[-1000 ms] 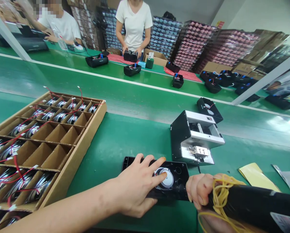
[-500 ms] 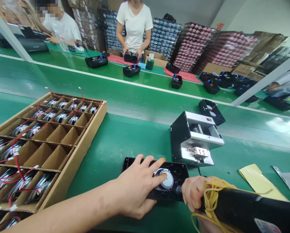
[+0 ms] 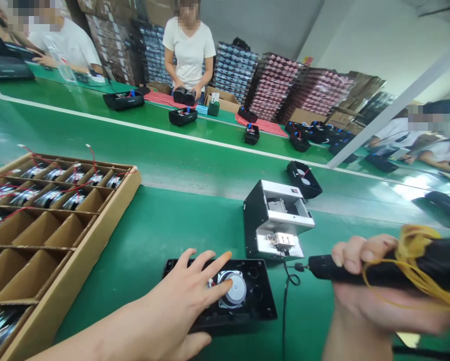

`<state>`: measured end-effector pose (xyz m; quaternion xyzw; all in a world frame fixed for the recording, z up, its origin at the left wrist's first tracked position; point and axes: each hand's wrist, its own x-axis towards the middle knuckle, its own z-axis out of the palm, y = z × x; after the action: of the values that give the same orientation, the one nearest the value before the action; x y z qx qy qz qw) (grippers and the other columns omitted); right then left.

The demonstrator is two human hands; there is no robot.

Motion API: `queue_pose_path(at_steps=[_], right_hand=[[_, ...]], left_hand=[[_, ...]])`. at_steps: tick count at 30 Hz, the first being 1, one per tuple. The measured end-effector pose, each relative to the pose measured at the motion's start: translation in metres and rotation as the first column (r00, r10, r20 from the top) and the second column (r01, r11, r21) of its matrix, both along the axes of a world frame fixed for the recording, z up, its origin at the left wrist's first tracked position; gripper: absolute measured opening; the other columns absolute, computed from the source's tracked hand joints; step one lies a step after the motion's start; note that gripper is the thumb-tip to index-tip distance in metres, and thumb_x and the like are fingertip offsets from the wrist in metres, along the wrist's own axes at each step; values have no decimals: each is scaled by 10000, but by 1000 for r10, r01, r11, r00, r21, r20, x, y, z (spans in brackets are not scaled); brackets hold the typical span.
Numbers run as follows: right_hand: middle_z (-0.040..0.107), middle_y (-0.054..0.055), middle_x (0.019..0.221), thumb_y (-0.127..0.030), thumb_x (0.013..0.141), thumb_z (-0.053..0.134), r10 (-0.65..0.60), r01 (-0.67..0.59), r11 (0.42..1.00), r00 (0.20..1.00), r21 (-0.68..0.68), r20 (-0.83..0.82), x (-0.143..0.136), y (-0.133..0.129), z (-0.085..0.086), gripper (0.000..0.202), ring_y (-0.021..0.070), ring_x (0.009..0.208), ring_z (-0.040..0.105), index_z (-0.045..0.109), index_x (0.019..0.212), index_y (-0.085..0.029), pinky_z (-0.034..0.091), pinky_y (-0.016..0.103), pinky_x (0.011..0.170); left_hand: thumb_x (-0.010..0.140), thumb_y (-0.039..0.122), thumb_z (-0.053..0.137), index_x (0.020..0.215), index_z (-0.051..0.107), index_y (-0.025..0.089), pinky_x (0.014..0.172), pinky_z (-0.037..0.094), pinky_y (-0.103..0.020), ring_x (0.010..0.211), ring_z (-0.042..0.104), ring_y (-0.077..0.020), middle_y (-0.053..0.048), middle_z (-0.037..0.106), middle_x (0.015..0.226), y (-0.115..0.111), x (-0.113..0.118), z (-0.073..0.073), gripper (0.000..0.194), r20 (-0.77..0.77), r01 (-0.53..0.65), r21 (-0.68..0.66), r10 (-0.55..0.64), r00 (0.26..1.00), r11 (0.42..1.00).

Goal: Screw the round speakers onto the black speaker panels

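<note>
My left hand (image 3: pixel 194 291) lies with fingers spread over a black speaker housing (image 3: pixel 262 301) on the green bench, the index fingertip at the round speaker (image 3: pixel 235 290) set in it. My right hand (image 3: pixel 375 281) is wrapped round a black electric screwdriver (image 3: pixel 322 266) bound with yellow rubber bands. Its tip points left, towards the silver and black screw feeder (image 3: pixel 281 220) that stands behind the housing. A black cable (image 3: pixel 285 306) runs down the bench from near the feeder.
A divided cardboard box (image 3: pixel 115 220) of speakers with red wires occupies the left. Another black housing (image 3: pixel 303 178) lies behind the feeder. Across the green conveyor, a co-worker (image 3: pixel 189 55) in a white top handles black parts. More housings (image 3: pixel 183 116) line the far side.
My right hand has lifted the electric screwdriver up and right, away from the housing. My left hand stays on the housing. The view has swung to the right.
</note>
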<state>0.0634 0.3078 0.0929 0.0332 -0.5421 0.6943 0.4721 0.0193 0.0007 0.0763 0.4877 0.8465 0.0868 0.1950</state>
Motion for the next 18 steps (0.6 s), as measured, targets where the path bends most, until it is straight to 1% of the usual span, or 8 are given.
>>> queue_pose_path(at_steps=[2, 3, 5, 9, 13, 15, 17, 18], right_hand=[[421, -43, 639, -742, 727, 646, -10, 14, 997, 999, 82, -43, -14, 6, 2, 572, 109, 437, 378, 539, 849, -193, 327, 279, 418], [431, -40, 627, -759, 757, 597, -7, 15, 993, 998, 115, -65, -20, 7, 1, 580, 117, 431, 390, 546, 870, -192, 336, 278, 409], [448, -32, 616, -769, 795, 540, 34, -23, 990, 997, 141, -72, -30, 7, -1, 584, 124, 430, 408, 547, 862, -189, 358, 276, 407], [467, -16, 628, -744, 812, 554, 82, -80, 992, 997, 95, -12, -40, 0, -6, 561, 123, 446, 437, 539, 797, -183, 389, 266, 424], [473, -13, 591, -757, 778, 586, 91, -93, 990, 996, 103, 22, -43, -6, -5, 578, 119, 410, 435, 529, 741, -183, 390, 251, 402], [483, -22, 589, -743, 768, 616, 124, -126, 988, 992, 92, 27, -43, -7, -4, 553, 125, 404, 431, 555, 817, -196, 390, 250, 400], [492, -26, 601, -741, 781, 616, 155, -157, 986, 987, 65, 37, -41, -8, -5, 550, 131, 410, 432, 576, 917, -209, 390, 251, 407], [496, -22, 612, -749, 793, 604, 165, -167, 984, 985, 61, 47, -40, -8, -6, 559, 133, 417, 438, 584, 929, -207, 392, 253, 413]], left_hand=[[738, 245, 627, 1548, 361, 417, 1181, 201, -744, 1525, 230, -400, 5, 34, 1715, -1, -1, 2, 871, 0, -6, 2, 6, 1000, 1000], [744, 241, 617, 1536, 375, 432, 1172, 222, -744, 1517, 248, -398, 15, 48, 1714, -1, -2, 2, 849, -3, -10, 12, 10, 1000, 1000], [753, 247, 613, 1523, 385, 451, 1158, 249, -741, 1514, 251, -404, 14, 51, 1714, -1, -4, 1, 829, -2, -21, 23, 21, 1000, 1000], [736, 232, 623, 1531, 359, 481, 1168, 232, -740, 1528, 220, -417, -10, 19, 1715, -2, -6, -4, 873, 7, -40, 23, 40, 999, 999], [731, 232, 629, 1531, 363, 478, 1179, 214, -740, 1518, 247, -418, -14, 68, 1712, -3, -7, -5, 879, 11, -38, 38, 38, 999, 999], [723, 242, 638, 1519, 389, 474, 1176, 219, -741, 1506, 268, -422, -14, 104, 1708, -2, -7, -3, 866, 15, -38, 40, 38, 999, 998], [718, 247, 642, 1510, 417, 455, 1167, 234, -738, 1489, 296, -429, -35, 134, 1703, 0, -8, -1, 849, 12, -37, 29, 36, 999, 999], [716, 243, 640, 1509, 425, 446, 1162, 243, -735, 1480, 310, -430, -48, 149, 1699, 0, -8, 0, 846, 7, -33, 26, 33, 999, 999]])
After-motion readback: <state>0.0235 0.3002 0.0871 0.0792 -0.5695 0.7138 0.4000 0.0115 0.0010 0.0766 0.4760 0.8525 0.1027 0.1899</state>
